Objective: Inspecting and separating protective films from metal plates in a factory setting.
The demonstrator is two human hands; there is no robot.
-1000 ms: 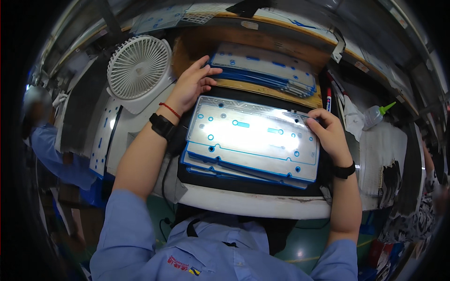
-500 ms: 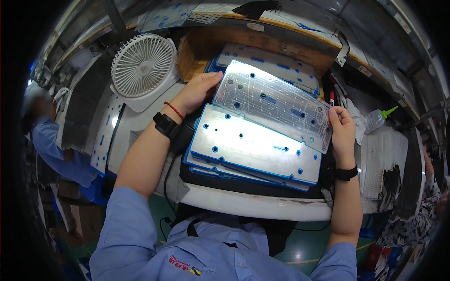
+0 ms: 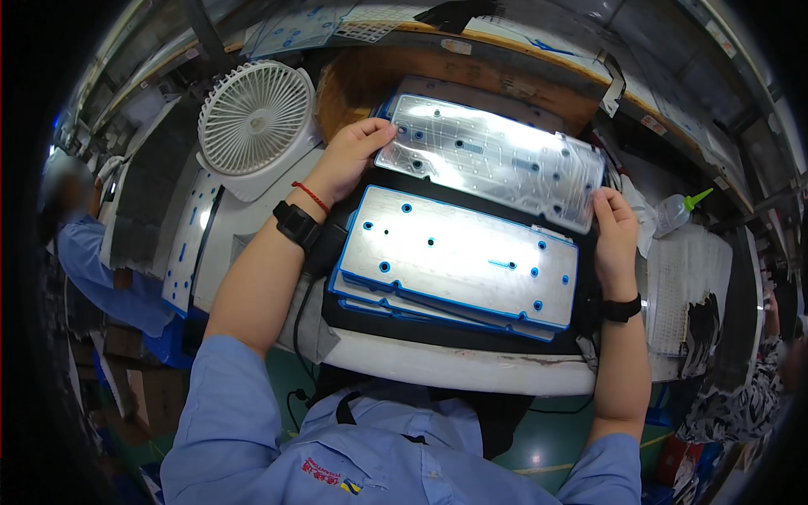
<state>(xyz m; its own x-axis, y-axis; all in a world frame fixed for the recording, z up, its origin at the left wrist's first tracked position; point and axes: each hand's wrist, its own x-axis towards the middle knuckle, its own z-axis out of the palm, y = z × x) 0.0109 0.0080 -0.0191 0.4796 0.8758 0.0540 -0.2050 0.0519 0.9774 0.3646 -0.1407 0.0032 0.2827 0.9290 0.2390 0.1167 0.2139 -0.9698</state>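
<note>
Between my two hands is a thin clear sheet (image 3: 497, 156) with traced lines and small holes, tilted over the far part of the bench. My left hand (image 3: 358, 151) pinches its left end between thumb and fingers. My right hand (image 3: 613, 217) grips the lower right corner. Nearer to me lies a stack of silvery metal plates (image 3: 459, 252) with blue edges and blue-rimmed holes; the sheet is apart from the top plate. Behind the sheet, partly hidden by it, rests another pile of blue-edged plates (image 3: 446, 87).
A white fan (image 3: 257, 122) stands at the back left, near a wooden box wall (image 3: 353, 84). To the right are a bottle with a green nozzle (image 3: 673, 215) and a stack of translucent sheets (image 3: 690, 265). A co-worker in a blue sleeve (image 3: 109, 261) sits at the left.
The clear sheet has moved up and away from the near stack, flattening in tilt, and uncovers the top plate's far edge. Both hands keep hold of it.
</note>
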